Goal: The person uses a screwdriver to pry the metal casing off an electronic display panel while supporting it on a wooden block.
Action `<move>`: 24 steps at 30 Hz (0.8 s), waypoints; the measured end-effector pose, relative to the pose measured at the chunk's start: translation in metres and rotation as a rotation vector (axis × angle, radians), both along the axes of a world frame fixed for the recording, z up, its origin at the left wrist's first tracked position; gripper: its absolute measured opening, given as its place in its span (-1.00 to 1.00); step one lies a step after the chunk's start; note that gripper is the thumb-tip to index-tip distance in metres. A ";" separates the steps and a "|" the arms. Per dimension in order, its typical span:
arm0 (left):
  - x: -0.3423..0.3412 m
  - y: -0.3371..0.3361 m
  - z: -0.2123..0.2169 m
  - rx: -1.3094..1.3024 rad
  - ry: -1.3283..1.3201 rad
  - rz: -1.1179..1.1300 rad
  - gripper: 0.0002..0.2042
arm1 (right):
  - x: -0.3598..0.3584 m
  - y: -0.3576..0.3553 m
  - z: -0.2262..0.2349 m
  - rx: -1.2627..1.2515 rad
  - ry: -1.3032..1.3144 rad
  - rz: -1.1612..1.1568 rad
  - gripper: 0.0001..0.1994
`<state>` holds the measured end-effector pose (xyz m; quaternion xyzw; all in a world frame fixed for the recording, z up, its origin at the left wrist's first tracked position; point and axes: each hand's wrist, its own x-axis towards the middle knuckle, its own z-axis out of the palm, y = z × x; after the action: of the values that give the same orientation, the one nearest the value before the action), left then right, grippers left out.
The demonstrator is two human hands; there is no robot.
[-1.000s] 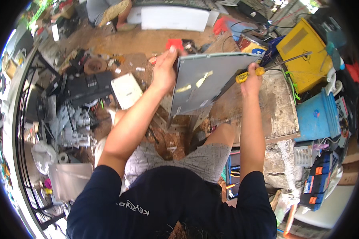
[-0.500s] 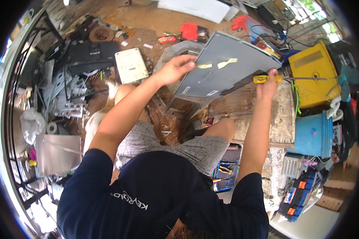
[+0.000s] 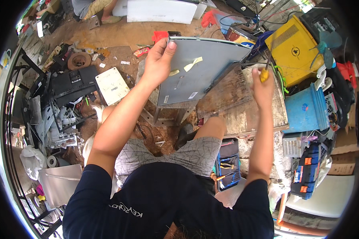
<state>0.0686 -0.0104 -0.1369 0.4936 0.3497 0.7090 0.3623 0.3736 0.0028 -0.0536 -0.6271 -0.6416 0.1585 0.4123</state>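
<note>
We see the left hand (image 3: 158,59) gripping the far-left edge of a flat grey metal panel (image 3: 199,71), fingers wrapped over the rim, thumb on top. Panel tilted, its near edge down on a worn wooden work surface (image 3: 243,107) at centre-right, w/ two pale tape strips on its face. Right hand (image 3: 263,85) closed around a yellow-handled screwdriver (image 3: 264,75), just right of the panel; we can't tell if the shaft touches it. Far right: yellow box (image 3: 295,47), and nearer, a blue bucket (image 3: 307,109). Near, btw the knees and bench: open dark tool pouch (image 3: 227,165). Left, on the dirt floor: white flat cover (image 3: 111,85) and dark machine parts (image 3: 68,83).
</note>
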 end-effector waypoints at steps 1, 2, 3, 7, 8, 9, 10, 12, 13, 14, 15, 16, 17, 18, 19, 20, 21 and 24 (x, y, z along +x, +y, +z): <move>0.001 0.001 0.000 0.009 -0.040 -0.021 -0.63 | 0.006 -0.028 0.014 -0.017 -0.232 0.043 -0.64; 0.001 0.002 -0.003 0.014 -0.080 -0.038 -0.62 | 0.013 -0.052 0.019 -0.044 -0.191 0.177 -0.62; 0.002 0.003 -0.004 0.020 -0.121 -0.060 -0.62 | 0.019 -0.075 0.024 -0.069 -0.151 0.305 -0.59; -0.005 0.001 -0.006 0.005 -0.109 -0.018 -0.61 | 0.011 -0.133 0.053 0.064 -0.420 0.341 -0.62; -0.007 0.001 -0.006 0.011 -0.105 -0.025 -0.60 | 0.010 -0.138 0.058 0.106 -0.521 0.315 -0.62; -0.007 0.002 -0.005 0.016 -0.103 -0.040 -0.60 | 0.013 -0.142 0.062 0.147 -0.599 0.284 -0.62; -0.007 0.004 -0.003 0.015 -0.137 -0.080 -0.62 | 0.015 -0.145 0.065 0.188 -0.675 0.255 -0.62; -0.006 0.007 0.002 -0.044 -0.019 -0.040 -0.62 | 0.018 -0.149 0.065 0.246 -0.753 0.209 -0.60; -0.006 0.008 0.004 -0.073 0.042 -0.014 -0.63 | 0.018 -0.148 0.061 0.265 -0.754 0.192 -0.58; -0.006 0.008 0.005 -0.084 0.042 -0.015 -0.63 | 0.017 -0.148 0.058 0.284 -0.755 0.177 -0.57; -0.006 0.009 0.006 -0.094 0.039 -0.015 -0.63 | 0.016 -0.148 0.055 0.302 -0.776 0.168 -0.55; -0.005 0.010 0.006 -0.105 0.036 -0.015 -0.64 | 0.015 -0.147 0.053 0.319 -0.796 0.159 -0.53; -0.005 0.010 0.007 -0.105 0.036 -0.021 -0.64 | 0.014 -0.147 0.052 0.336 -0.816 0.151 -0.51; -0.006 0.009 0.007 -0.107 0.036 -0.023 -0.65 | 0.010 -0.145 0.051 0.346 -0.823 0.154 -0.51; -0.007 0.008 0.007 -0.108 0.035 -0.025 -0.65 | 0.007 -0.142 0.050 0.357 -0.830 0.156 -0.50; -0.008 0.008 0.007 -0.103 0.032 -0.026 -0.65 | 0.004 -0.140 0.049 0.367 -0.836 0.158 -0.50; -0.009 0.008 0.006 -0.099 0.025 -0.029 -0.65 | 0.003 -0.139 0.049 0.369 -0.849 0.153 -0.50; -0.007 0.009 0.005 -0.089 0.004 -0.026 -0.66 | 0.001 -0.140 0.050 0.377 -0.885 0.132 -0.51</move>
<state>0.0620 -0.0012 -0.1323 0.4830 0.3751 0.6871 0.3922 0.3747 -0.1377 -0.0039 -0.5064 -0.8115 -0.2168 0.1951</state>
